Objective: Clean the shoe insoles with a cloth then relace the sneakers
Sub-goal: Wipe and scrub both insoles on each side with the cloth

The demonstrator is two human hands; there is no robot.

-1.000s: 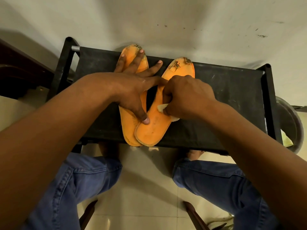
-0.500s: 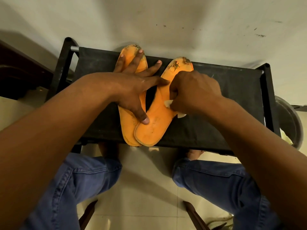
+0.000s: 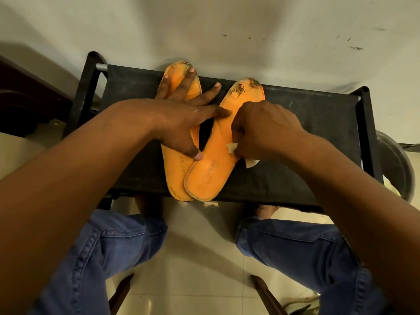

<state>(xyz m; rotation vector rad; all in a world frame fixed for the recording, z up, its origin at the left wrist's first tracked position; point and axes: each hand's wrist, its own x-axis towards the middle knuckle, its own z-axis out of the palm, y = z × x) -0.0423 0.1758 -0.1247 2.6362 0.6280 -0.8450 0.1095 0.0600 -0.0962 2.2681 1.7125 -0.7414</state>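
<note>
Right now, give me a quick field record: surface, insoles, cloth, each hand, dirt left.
surface: black fabric-topped rack
left insole: orange, flat, heel under the other insole's heel
right insole: orange, heel lies on top
cloth: pale, bunched, mostly hidden
left hand: fingers spread, presses both insoles down
right hand: grips cloth against right insole's edge
dirt left: dark marks at both toe ends

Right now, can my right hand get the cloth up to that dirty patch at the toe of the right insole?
Probably yes. The right hand grips the cloth on the right insole, and nothing covers the dirty patch.
</note>
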